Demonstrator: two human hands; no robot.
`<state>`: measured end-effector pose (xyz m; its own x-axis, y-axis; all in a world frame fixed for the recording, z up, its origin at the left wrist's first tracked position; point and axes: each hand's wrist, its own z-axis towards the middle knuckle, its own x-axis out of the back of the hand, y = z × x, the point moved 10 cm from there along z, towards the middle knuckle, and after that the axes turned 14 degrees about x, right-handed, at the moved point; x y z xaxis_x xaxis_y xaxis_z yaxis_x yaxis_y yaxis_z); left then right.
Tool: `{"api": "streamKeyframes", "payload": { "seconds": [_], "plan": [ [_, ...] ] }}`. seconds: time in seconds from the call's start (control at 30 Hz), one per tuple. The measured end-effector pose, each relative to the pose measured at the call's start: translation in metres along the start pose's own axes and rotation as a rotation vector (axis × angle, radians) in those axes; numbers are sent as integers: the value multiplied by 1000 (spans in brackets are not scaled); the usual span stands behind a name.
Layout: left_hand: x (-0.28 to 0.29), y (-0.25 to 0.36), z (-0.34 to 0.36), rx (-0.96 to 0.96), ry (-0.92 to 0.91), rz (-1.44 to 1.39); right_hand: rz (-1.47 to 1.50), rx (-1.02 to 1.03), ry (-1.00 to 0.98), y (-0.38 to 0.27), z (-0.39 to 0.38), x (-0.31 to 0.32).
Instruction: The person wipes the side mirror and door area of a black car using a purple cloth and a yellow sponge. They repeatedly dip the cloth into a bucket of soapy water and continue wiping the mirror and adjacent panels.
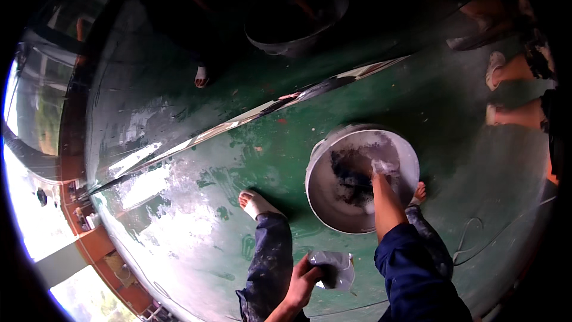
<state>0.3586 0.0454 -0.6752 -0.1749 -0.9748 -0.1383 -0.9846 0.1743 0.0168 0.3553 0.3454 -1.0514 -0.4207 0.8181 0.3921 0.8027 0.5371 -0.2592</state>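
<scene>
My left hand [302, 280] grips an opened silvery-grey pouch [338, 265] with a dark opening, low in the view between my legs. My right arm reaches down into a large round pale basin [319, 194], where my right hand [381, 170] is among pale, wet-looking material and a dark patch. Something whitish covers or lies at the fingers, and I cannot make out whether they hold anything.
My feet [256, 206] stand either side of the basin on a glossy green surface [274, 155]. A long shiny strip [351, 77] crosses diagonally beyond it, with another basin [280, 45] in shadow. Other people's legs [512, 116] are at right; a cable [465, 244] lies at lower right.
</scene>
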Motion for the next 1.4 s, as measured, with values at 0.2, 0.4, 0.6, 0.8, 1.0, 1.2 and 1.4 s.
{"api": "streamKeyframes", "payload": {
  "seconds": [0.2,0.4,0.6,0.8,1.0,1.2,1.4],
  "plan": [
    [17,-17,18,7,-28,-6,100,8,0,-3,17,1],
    [-8,24,18,-20,-163,-12,449,158,389,-61,-58,56],
    [-35,82,107,111,-178,-80,253,683,395,-175,-284,102],
    [-28,76,123,131,-317,-277,767,675,236,-153,-308,108],
    [-62,136,12,-921,128,1354,327,199,712,-34,-95,127],
    [-1,121,-6,-750,186,1051,65,58,251,-23,8,38],
    [78,77,13,-269,-45,328,104,86,89,-10,18,-9]
  ]
}}
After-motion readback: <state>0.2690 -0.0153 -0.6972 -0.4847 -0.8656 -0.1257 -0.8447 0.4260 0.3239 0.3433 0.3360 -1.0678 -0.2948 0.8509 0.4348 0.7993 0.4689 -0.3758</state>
